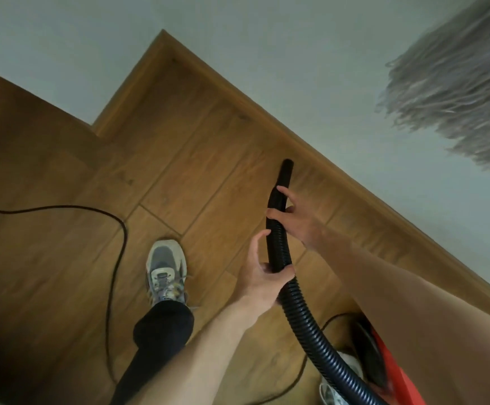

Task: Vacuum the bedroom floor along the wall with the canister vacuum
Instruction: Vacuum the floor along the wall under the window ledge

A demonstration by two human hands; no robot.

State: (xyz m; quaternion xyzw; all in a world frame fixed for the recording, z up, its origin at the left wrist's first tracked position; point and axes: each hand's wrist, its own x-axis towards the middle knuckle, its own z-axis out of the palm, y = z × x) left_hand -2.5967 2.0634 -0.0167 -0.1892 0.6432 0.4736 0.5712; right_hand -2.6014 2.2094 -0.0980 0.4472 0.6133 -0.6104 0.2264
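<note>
Holding the hose (278, 238) in both hands, you have its open black tip (287, 165) hanging above the floor (62, 171), near the skirting board (311, 147) but not touching it. Your left hand (262, 273) cups the ribbed part from below with the fingers (256, 241) loosely curled, not clamped. Your right hand (292, 217) sits higher, on the smooth cuff, thumb and fingers wrapped partly around it, one finger lying along the tube.

The loose lower hold is the first risk: if the hose twists, it can slip through your palm and the tip can swing into the wall (354, 83). The cord (115, 244) loops across the boards just beside your shoe (166, 270); a step forward could snag it and tug the plug. The red vacuum (384, 355) sits close behind your right arm, so pulling hard on the hose may drag it into your legs. The grey fringe (454, 92) hanging by the wall could be sucked in if the tip lifts.
</note>
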